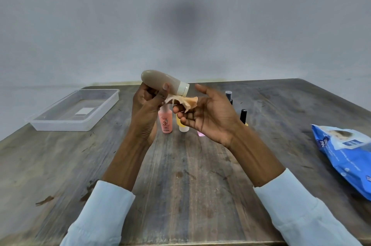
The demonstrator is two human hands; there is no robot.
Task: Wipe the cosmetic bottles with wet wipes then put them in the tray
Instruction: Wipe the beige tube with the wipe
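My left hand (pixel 147 103) grips the beige bottle (pixel 160 83) mid-body; probably light, slick plastic. Right hand (pixel 208 115), grip loose, pinches the floppy wipe (pixel 186 102).

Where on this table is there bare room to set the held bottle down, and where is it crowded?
Bare wood runs along the near edge of the table, between the clear tray on the left and the blue wipes pack on the right. The tray's floor looks free apart from a small label. Behind the hands, the standing pink bottle and other small bottles crowd the centre.

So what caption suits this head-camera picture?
Left hand holds a beige bottle while right hand holds a wipe; tray empty.
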